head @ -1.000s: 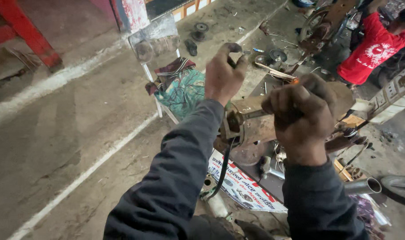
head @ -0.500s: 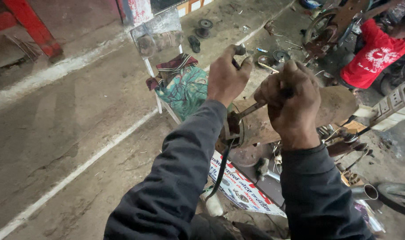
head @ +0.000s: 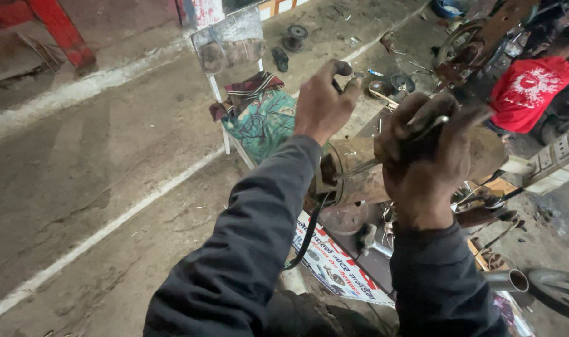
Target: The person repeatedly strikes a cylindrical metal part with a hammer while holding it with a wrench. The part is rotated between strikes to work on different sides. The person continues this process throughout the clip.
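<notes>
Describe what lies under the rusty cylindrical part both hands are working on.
Under the rusty part: a round metal disc, a printed banner, small tools. The arms cover the rest.

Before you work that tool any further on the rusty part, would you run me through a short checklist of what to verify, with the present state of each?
1. Right hand wrapped firmly round the thin metal tool: ok.
2. Tool tip seated in the rusty cylindrical part: cannot tell, the contact is blurred.
3. Left hand out of the tool's path: ok, raised above the part.
4. What the left hand pinches: cannot tell, too small.
5. Part steadily supported: cannot tell, its underside is hidden.
6. Person in the red shirt out of reach: ok.
</notes>
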